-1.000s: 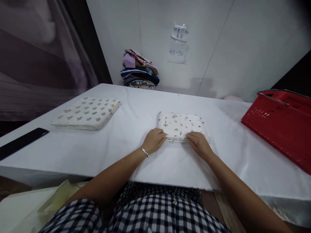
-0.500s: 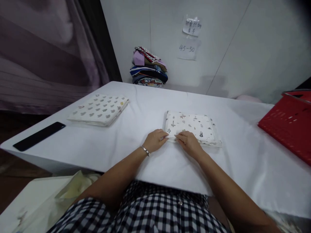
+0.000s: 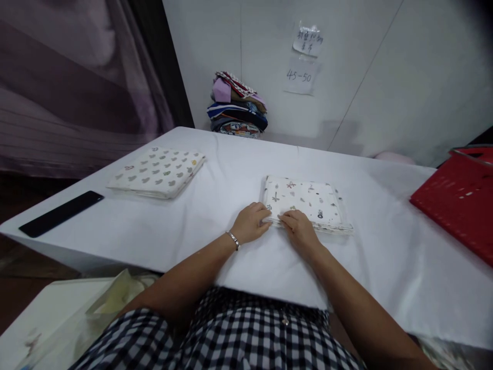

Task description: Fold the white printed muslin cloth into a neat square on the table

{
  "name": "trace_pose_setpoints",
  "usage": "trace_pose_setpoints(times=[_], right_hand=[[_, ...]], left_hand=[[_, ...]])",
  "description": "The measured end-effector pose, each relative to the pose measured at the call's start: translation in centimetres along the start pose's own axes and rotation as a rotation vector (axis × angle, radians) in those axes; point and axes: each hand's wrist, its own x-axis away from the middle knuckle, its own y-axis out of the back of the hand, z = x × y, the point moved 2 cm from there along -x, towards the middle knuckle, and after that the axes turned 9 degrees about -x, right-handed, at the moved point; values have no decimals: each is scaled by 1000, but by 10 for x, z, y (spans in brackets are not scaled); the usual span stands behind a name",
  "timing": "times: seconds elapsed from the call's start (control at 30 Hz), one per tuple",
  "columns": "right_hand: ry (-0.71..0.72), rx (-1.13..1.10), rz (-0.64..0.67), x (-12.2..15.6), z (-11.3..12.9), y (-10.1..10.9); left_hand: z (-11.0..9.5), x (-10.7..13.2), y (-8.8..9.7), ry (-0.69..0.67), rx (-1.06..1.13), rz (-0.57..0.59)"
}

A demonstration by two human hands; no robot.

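A folded white cloth (image 3: 302, 199) with small starfish and shell-like prints lies flat on the white-covered table in front of me. My left hand (image 3: 251, 222) grips its near left corner, thumb and fingers closed on the layered edge; a silver bracelet circles that wrist. Just to the right, my right hand (image 3: 299, 230) pinches the same near edge, fingertips on top of the fold. The thumb is partly hidden. Farther left rests a second folded white cloth (image 3: 159, 172) with grey prints, touched by neither hand.
A long black flat object (image 3: 61, 213) lies near the table's left edge. At right stands a red plastic basket (image 3: 458, 195). Stacked folded fabrics (image 3: 238, 110) sit by the wall behind the table (image 3: 231, 169). Handwritten paper signs (image 3: 299, 76) hang above.
My left hand has shifted slightly right along the cloth's near edge, closer to the right hand. The right hand keeps its pinch. The whole view has moved a little.
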Motion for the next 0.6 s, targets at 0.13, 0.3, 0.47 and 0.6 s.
trace_pose_setpoints(times=[0.13,0.3,0.47,0.6], right_hand=[[17,10,42,2,-4,8],[-17,59,19,30,-33,46],[-96,59,17,55,-52,73],[-116,76,26,54,-54,71]], left_hand=[[-3,-5,-6,-88,-66,41],[0,-4,-7,-83,-49,22],[-5,-10,-2,-89,-77,31],[-20,-25,-1,-136,-120,56]])
